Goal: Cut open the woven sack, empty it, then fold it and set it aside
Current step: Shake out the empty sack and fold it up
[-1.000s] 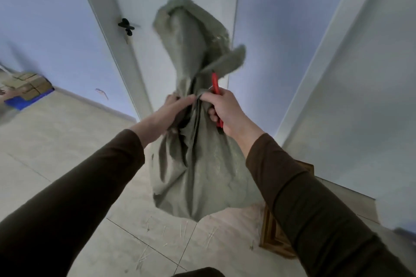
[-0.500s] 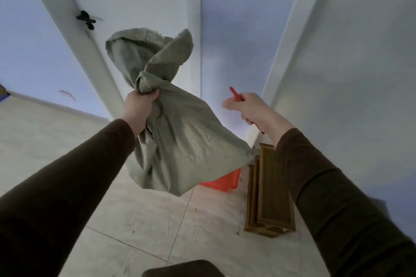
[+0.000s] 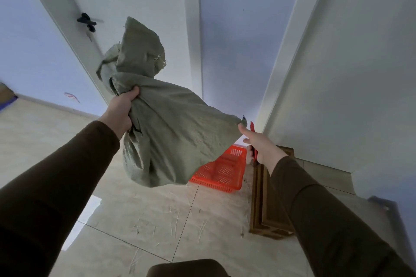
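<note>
Tiled floor (image 3: 139,216), orange basket (image 3: 221,172), left hand (image 3: 120,109)-gripped sack (image 3: 171,132).

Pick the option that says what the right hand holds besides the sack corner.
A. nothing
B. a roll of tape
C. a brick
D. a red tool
D: the right hand pinches a corner of the sack with its fingers while a slim red tool sticks out above and below its palm.
</note>
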The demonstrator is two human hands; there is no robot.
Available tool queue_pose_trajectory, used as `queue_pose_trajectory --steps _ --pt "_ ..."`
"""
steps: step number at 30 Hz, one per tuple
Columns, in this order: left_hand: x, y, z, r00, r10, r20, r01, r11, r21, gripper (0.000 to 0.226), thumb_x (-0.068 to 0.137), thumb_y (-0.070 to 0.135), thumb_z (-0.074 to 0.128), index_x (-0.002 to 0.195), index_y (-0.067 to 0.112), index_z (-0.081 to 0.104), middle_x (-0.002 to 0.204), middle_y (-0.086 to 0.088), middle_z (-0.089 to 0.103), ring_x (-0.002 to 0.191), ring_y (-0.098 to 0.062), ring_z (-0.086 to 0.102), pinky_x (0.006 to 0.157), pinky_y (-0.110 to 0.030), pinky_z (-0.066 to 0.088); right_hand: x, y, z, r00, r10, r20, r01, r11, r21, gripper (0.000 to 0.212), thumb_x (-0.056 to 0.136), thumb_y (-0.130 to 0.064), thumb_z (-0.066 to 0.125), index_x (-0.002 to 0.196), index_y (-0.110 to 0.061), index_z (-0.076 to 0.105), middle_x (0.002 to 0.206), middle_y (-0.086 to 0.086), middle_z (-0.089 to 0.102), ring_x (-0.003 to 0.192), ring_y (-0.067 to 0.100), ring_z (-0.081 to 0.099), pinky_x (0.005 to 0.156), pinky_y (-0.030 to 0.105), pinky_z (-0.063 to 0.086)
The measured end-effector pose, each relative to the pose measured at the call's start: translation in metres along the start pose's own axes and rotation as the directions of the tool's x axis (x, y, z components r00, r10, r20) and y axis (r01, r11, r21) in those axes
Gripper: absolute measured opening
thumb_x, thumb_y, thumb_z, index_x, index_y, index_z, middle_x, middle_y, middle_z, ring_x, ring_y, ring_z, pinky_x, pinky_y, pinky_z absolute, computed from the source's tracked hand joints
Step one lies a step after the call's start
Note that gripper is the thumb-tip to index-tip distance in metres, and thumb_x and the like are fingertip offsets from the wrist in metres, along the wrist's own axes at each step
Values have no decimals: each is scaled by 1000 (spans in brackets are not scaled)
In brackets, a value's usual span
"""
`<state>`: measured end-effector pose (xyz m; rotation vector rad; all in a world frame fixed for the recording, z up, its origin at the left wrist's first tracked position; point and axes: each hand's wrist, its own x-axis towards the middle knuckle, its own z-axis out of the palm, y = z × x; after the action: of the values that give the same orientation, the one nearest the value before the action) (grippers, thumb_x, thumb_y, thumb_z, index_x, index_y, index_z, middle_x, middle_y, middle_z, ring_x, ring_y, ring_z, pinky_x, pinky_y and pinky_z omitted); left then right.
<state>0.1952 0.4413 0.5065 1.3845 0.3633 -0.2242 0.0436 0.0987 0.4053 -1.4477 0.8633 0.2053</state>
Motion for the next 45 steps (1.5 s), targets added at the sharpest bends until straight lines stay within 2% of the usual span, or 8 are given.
queue_pose_trajectory --steps 1,12,16,20,27,33,37,45 --pt "1 1 -1 1000 -17 14 17 1000 -15 33 95 34 76 116 9 68 115 -7 75 101 -22 73 86 -41 59 3 -3 2 1000 -6 -4 7 995 101 75 86 -65 76 132 -7 60 121 19 69 52 10 36 42 23 37" --pt "24 -25 9 986 -165 15 165 984 -60 34 101 35 68 125 11 66 113 -9 76 98 -25 74 78 -43 60 18 -44 -5 921 -293 -256 352 909 226 12 98 -33 72 98 -20 72 69 -3 53 50 9 45 43 23 38" --pt "48 -53 23 970 -230 -76 232 973 16 53 97 21 75 144 6 55 136 -15 67 122 -31 68 104 -49 55 18 -62 -6 858 -376 -351 447 882 150 21 98 -34 71 84 -18 68 74 -3 64 66 14 60 63 34 51" --pt "63 -91 42 948 -315 -52 317 907 276 26 97 12 70 120 10 60 103 -11 69 85 -24 67 72 -38 56 5 -90 4 746 -511 -427 591 803 73 44 95 -25 69 62 -26 41 46 -17 36 43 4 31 44 22 28" --pt "89 -147 79 810 -554 192 415 773 480 5 105 13 56 106 18 57 106 -5 60 90 -23 58 85 -33 43 -19 -147 30 662 -643 -386 686 727 -34 39 97 -29 70 66 -25 48 63 -1 45 63 19 43 61 34 38" --pt "94 -172 130 645 -628 436 309 735 603 47 111 25 47 158 22 38 162 -5 44 147 -33 46 126 -56 23 -11 -182 44 553 -741 -380 743 645 -178 42 99 -28 69 66 -26 43 56 -15 37 56 9 36 57 31 34" --pt "93 -172 160 460 -676 575 247 720 649 56 113 17 44 165 28 26 164 -2 44 148 -32 47 127 -57 26 19 -182 42 532 -748 -396 711 649 -272 34 103 -28 65 74 -19 51 66 11 47 62 40 51 62 47 44" --pt "143 -118 173 783 -398 478 -112 665 738 79 98 4 70 164 21 29 151 -10 46 131 -31 57 115 -50 46 109 -134 18 679 -637 -365 480 761 -437 20 106 -35 58 95 -19 64 84 -2 65 79 19 61 69 34 38"
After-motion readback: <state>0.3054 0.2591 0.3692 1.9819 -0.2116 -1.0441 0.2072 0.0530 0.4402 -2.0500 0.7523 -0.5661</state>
